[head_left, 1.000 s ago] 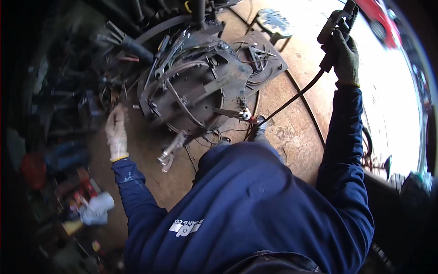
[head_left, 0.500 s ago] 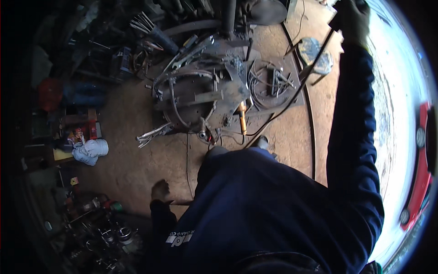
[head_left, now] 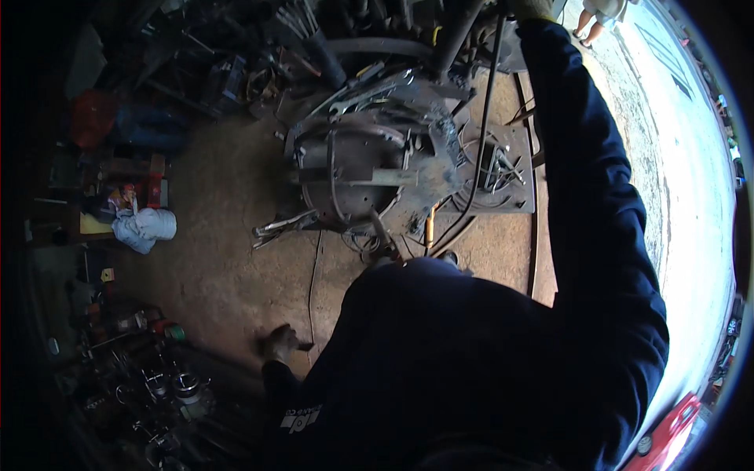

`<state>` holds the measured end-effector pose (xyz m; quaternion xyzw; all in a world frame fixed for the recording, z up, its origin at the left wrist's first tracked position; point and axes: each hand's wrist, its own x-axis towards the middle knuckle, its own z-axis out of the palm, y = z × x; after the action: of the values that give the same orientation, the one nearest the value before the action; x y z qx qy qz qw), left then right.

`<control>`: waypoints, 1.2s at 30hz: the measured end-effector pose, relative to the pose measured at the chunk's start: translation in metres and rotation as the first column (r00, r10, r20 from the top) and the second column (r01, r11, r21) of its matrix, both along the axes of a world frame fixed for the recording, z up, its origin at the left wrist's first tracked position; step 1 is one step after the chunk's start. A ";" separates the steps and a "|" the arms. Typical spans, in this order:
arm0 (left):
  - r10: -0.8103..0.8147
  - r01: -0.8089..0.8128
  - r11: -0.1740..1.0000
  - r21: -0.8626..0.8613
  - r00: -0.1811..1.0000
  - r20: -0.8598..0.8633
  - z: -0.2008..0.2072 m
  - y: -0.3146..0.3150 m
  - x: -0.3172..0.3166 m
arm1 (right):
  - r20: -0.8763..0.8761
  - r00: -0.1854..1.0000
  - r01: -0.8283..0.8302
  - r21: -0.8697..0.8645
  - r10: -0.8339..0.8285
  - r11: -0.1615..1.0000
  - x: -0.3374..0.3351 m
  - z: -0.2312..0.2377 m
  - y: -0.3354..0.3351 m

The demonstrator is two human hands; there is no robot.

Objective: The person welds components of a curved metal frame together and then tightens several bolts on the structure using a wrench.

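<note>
Low on the left, my left hand is closed, and a small dark piece shows beside its fingers; its kind I cannot make out. My gloved right hand is raised far forward at the top edge, its fingers mostly out of view. From it a dark cable hangs, curving down towards an orange handle-like tool at the front of the work table. Ahead of me on that table lies a round metal frame with a flat bar across it. Wrenches lie behind the frame.
A metal plate with rings and loose pieces adjoins the table's right side. A dark tube of rods stands behind. Light cloth lies at left, above cluttered machine parts. At far right are a person's legs and a red car.
My right hand has moved left and up to the top edge, swinging the cable left and more upright. The view has turned, and the person's legs have come into sight.
</note>
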<state>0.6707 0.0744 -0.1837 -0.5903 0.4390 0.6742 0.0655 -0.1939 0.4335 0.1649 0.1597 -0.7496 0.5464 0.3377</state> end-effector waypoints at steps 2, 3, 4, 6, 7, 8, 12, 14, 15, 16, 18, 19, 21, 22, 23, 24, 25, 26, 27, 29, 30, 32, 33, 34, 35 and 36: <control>0.019 -0.028 0.997 -0.068 0.991 -0.133 0.009 -0.056 0.044 | 0.011 0.992 -0.127 -0.019 0.127 0.992 0.003 -0.022 -0.006; -0.202 0.165 0.950 -0.266 0.972 -0.122 0.006 -0.075 0.045 | 0.003 0.980 -0.197 -0.029 0.197 0.980 0.002 -0.032 -0.009; -0.379 0.314 0.825 -0.470 0.924 -0.047 0.008 -0.093 0.047 | -0.013 0.979 -0.206 -0.037 0.205 0.978 0.003 -0.044 -0.011; -0.487 0.409 0.658 -0.633 0.872 0.057 0.014 -0.117 -0.030 | 0.166 0.977 -0.140 0.038 0.132 0.989 0.010 -0.054 -0.009; -0.289 0.176 0.788 -0.590 0.952 -0.102 0.037 -0.113 -0.094 | 0.144 0.988 0.022 0.231 -0.056 0.973 0.008 -0.058 0.009; -0.263 0.129 0.748 -0.652 0.958 -0.112 0.084 -0.112 -0.134 | 0.096 0.993 0.040 0.252 -0.066 0.967 0.009 -0.064 0.013; -0.209 0.104 0.379 -0.919 0.978 0.024 0.211 -0.119 -0.263 | 0.135 0.990 -0.046 0.048 0.039 0.998 0.026 -0.074 0.006; -0.332 0.040 0.207 -0.977 0.943 -0.032 0.242 -0.125 -0.301 | 0.154 0.986 0.073 -0.098 -0.057 0.992 0.068 -0.078 -0.013; -0.448 0.019 0.166 -0.986 0.892 -0.058 0.249 -0.125 -0.323 | 0.138 0.989 0.078 -0.129 -0.060 0.989 0.104 -0.080 -0.031; -0.550 0.044 0.152 -0.987 0.834 -0.048 0.253 -0.118 -0.350 | 0.134 0.985 -0.104 -0.021 0.105 0.994 0.120 -0.098 -0.028; -0.737 0.085 0.093 -0.992 0.676 -0.011 0.259 -0.085 -0.407 | 0.324 0.909 -0.354 0.265 0.262 0.897 0.148 -0.146 -0.023; -0.811 0.104 0.046 -0.993 0.585 0.024 0.264 -0.066 -0.429 | 0.331 0.775 -0.601 0.119 0.539 0.791 0.161 -0.170 -0.037; -0.889 0.022 -0.228 -0.973 0.403 0.218 0.250 -0.058 -0.461 | 0.552 0.670 -0.717 0.309 0.497 0.625 0.198 -0.161 -0.063; -0.902 0.019 -0.221 -0.975 0.377 0.211 0.243 -0.048 -0.475 | 0.574 0.644 -0.757 0.388 0.506 0.526 0.209 -0.158 -0.071; -0.919 0.009 -0.212 -0.977 0.338 0.202 0.237 -0.037 -0.490 | 0.482 0.702 -0.706 0.567 0.523 0.425 0.209 -0.164 -0.071; -0.919 0.014 -0.233 -0.972 0.324 0.225 0.231 -0.028 -0.503 | 0.507 0.678 -0.729 0.557 0.533 0.398 0.203 -0.173 -0.068; -0.917 0.020 -0.255 -0.967 0.312 0.248 0.227 -0.020 -0.513 | 0.530 0.652 -0.752 0.546 0.542 0.370 0.194 -0.181 -0.066; -0.913 0.031 -0.275 -0.961 0.304 0.271 0.220 -0.016 -0.520 | 0.556 0.619 -0.778 0.531 0.554 0.336 0.192 -0.182 -0.066; -0.916 0.039 -0.284 -0.958 0.284 0.283 0.214 -0.015 -0.526 | 0.567 0.620 -0.774 0.554 0.542 0.306 0.192 -0.182 -0.064; -0.919 0.053 -0.303 -0.951 0.248 0.307 0.206 -0.013 -0.534 | 0.587 0.622 -0.765 0.597 0.519 0.242 0.189 -0.177 -0.064; -0.925 0.110 -0.271 -0.956 0.244 0.290 0.204 -0.013 -0.533 | 0.618 0.600 -0.787 0.570 0.508 0.238 0.189 -0.174 -0.064; -0.935 0.222 -0.203 -0.954 0.244 0.256 0.202 -0.016 -0.531 | 0.675 0.554 -0.827 0.515 0.488 0.228 0.191 -0.171 -0.063; -0.933 0.207 -0.218 -0.954 0.241 0.266 0.201 -0.016 -0.532 | 0.669 0.554 -0.829 0.500 0.495 0.252 0.192 -0.172 -0.062; -0.931 0.192 -0.232 -0.954 0.239 0.275 0.199 -0.016 -0.532 | 0.663 0.553 -0.831 0.485 0.504 0.274 0.192 -0.173 -0.062; -0.929 0.177 -0.245 -0.953 0.240 0.283 0.201 -0.015 -0.532 | 0.658 0.552 -0.833 0.469 0.513 0.294 0.192 -0.175 -0.061; -0.931 0.200 -0.230 -0.952 0.241 0.275 0.202 -0.014 -0.531 | 0.625 0.577 -0.813 0.500 0.526 0.297 0.192 -0.176 -0.061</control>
<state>0.1394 0.0599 0.0185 0.0919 0.9577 0.2579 -0.0885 -0.0021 0.3726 -0.0108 0.4888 -0.8056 0.2921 -0.1637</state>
